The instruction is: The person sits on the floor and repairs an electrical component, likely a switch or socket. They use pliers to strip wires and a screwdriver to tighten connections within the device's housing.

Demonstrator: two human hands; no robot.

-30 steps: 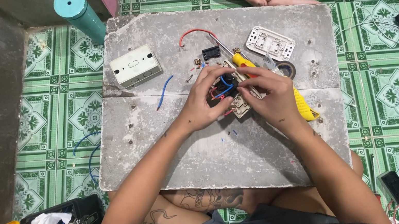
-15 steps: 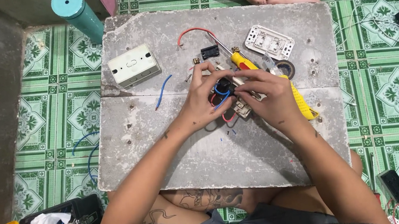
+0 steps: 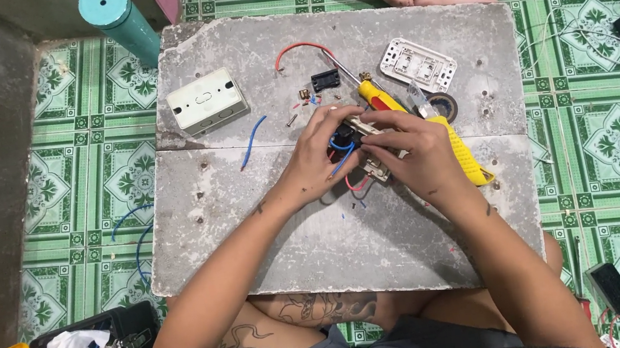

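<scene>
On the slab (image 3: 269, 228): both hands, left (image 3: 321, 156) and right (image 3: 412, 153), pinching a small switch (image 3: 369, 159); probably light, rigid; wires (image 3: 342, 163) floppy; best gripped by body edges.

The rough slab tabletop (image 3: 269, 228) is pale grey concrete. The floor tiles (image 3: 611, 132) carry green and white floral patterns. A plastic-handled screwdriver (image 3: 380, 96) is yellow, a curved loose wire (image 3: 300, 48) red, a short wire (image 3: 253, 141) blue, a cylindrical bottle (image 3: 116, 14) teal, a rectangular plastic box (image 3: 207, 101) off-white.
</scene>
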